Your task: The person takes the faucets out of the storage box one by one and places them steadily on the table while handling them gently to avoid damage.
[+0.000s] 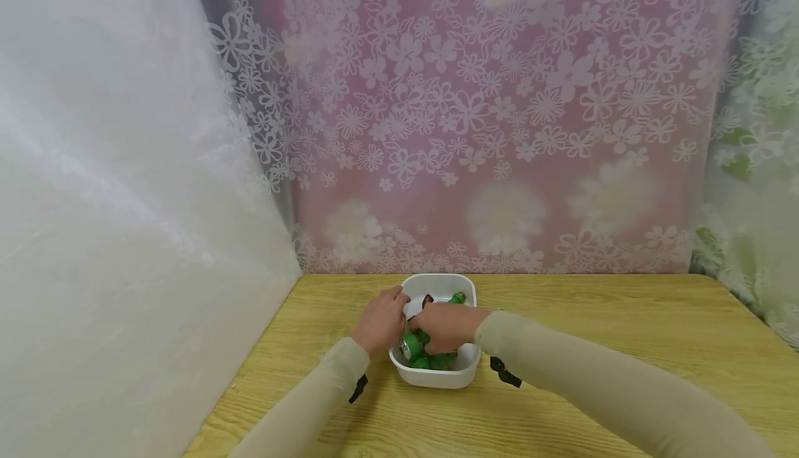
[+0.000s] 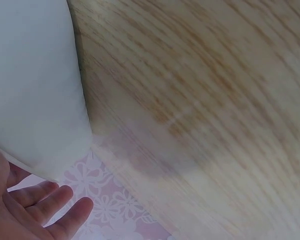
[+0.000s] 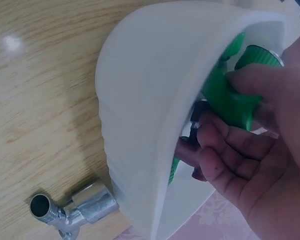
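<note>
A white plastic tub [image 1: 433, 379] stands on the table with several green plastic pieces in it. My left hand [image 1: 381, 323] holds the tub's left rim, its fingers over the edge; in the left wrist view these fingers [image 2: 72, 217] show beside the white wall. My right hand [image 1: 451, 326] reaches into the tub. In the right wrist view its thumb lies along a green plastic tap [image 3: 230, 102], with the other fingers curled round it. A ribbed green collar [image 3: 258, 56] shows beside the thumb. Below the tap, a dark reddish-brown piece [image 3: 189, 151] is partly hidden by fingertips.
A metal tap [image 3: 85, 207] with a threaded end lies on the table against the tub's outside wall. Wood-grain table [image 1: 599, 319] extends to both sides. A pink flowered curtain [image 1: 487, 132] hangs behind, and a white sheet [image 1: 125, 236] borders the left.
</note>
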Demonstrator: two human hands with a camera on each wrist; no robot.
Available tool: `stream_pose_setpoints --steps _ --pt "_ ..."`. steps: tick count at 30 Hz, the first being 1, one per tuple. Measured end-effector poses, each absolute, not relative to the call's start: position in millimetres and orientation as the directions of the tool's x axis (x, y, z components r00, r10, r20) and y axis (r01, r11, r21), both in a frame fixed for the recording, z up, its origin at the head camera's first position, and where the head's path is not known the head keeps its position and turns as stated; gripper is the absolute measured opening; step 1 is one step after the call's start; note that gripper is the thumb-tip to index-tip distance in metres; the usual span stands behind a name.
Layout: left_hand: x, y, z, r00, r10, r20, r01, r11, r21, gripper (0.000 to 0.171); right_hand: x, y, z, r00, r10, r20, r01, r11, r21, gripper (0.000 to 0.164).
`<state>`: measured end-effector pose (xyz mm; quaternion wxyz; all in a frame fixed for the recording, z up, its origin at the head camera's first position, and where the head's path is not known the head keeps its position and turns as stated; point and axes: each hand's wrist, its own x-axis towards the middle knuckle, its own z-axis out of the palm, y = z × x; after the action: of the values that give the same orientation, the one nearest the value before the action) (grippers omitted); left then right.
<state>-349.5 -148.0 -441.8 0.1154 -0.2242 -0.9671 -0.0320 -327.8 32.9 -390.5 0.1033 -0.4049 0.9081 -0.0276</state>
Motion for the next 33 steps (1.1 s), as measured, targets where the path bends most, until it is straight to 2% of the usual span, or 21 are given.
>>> stream_pose_setpoints --steps 7,18,27,33 --pt "-350 -148 -442 -0.866 0.434 0.249 0.445 0.895 -0.01 0.026 -327 42 -386 -0.67 -0.733 -0.119 -0.725 0.68 -0.108 0.041" --pt "-350 -147 -442 -0.871 0.424 0.25 0.438 0.899 -0.001 0.028 -337 65 -369 -0.699 -0.714 -0.035 -0.705 0.697 -0.13 0.032" --pt "-350 -145 -444 -0.881 0.398 0.256 0.413 0.911 0.005 0.029 -342 89 -361 -0.753 -0.655 -0.06 -0.636 0.748 -0.189 0.028" --pt "-351 -144 -445 -0.876 0.403 0.266 0.417 0.909 -0.004 0.029 -344 107 -362 -0.774 -0.632 -0.042 -0.614 0.765 -0.194 0.032"
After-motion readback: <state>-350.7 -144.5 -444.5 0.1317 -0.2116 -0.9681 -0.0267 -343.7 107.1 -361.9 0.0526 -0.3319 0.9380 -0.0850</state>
